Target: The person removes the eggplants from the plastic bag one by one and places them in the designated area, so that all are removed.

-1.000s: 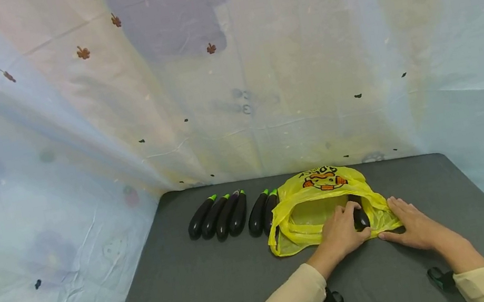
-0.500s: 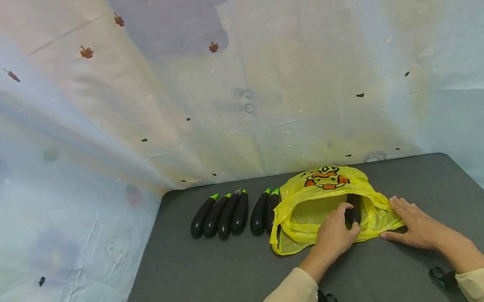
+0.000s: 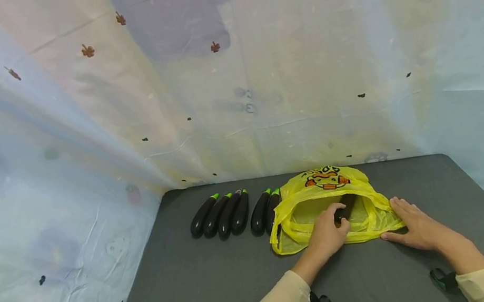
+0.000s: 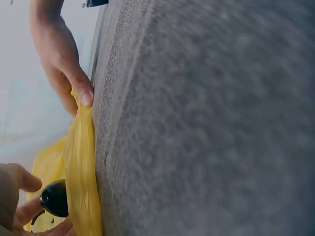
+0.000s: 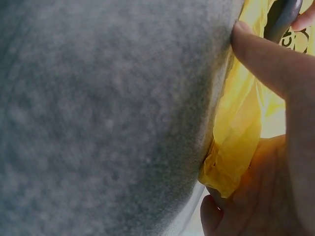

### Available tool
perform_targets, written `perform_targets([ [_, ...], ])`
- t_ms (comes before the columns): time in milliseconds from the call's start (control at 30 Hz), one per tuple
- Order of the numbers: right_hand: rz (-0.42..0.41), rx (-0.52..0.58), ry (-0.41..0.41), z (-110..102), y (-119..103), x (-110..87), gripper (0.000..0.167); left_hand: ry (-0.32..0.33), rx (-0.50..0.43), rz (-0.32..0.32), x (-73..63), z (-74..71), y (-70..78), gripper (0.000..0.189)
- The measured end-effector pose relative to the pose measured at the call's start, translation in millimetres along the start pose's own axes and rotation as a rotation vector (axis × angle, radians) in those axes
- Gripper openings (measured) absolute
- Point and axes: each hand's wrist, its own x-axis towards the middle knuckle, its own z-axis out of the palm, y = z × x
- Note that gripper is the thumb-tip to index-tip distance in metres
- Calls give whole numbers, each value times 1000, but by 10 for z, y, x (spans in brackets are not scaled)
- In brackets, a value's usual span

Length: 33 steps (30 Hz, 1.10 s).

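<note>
On the dark table a yellow plastic bag point(image 3: 320, 188) lies on its side, its mouth facing me. The left hand point(image 3: 325, 236) reaches into the mouth and grips the rounded end of a dark eggplant point(image 3: 346, 204) between thumb and fingers. That eggplant's far part sits inside the bag; its round end point(image 4: 54, 197) shows in the left wrist view. At the bag's right edge rests the right hand point(image 3: 420, 228), fingers straight and thumb spread, touching the rim of the mouth. Its thumb point(image 5: 261, 59) lies on the yellow film in the right wrist view.
Several eggplants point(image 3: 226, 215) lie side by side at the table's back left. Two more eggplants point(image 3: 261, 213) are close to the bag, one partly hidden by it. The grey table point(image 3: 190, 298) ends at a hanging patterned sheet point(image 3: 260, 89).
The left hand has shifted left with the eggplant, which now tilts more inside the mouth of the bag. The right hand has stayed in place at the bag's edge.
</note>
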Motion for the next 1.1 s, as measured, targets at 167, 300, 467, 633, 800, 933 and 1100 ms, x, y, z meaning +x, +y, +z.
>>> perform_targets([
  [167, -3, -7, -8, 0, 9, 8, 117, 27, 2, 15, -54, -80, -51, 34],
  [300, -9, -1, -12, -2, 12, 10, 116, 31, 4, 3, -106, -174, -85, 32],
  [467, -4, -9, -13, -3, 18, 13, 117, 35, 0, -12, -169, -302, -138, 37],
  [633, 0, -22, -13, 1, 21, 14, 117, 49, 22, -24, -230, -422, -195, 38],
  [800, 2, -30, -12, -8, 12, 11, 117, 54, 17, -33, -312, -558, -209, 37],
  [933, 2, -27, -12, -21, 5, 9, 117, 43, -15, -16, -364, -657, -234, 37],
  [1100, -1, -27, -17, -30, -6, 0, 116, 22, -39, -4, -428, -793, -267, 37],
])
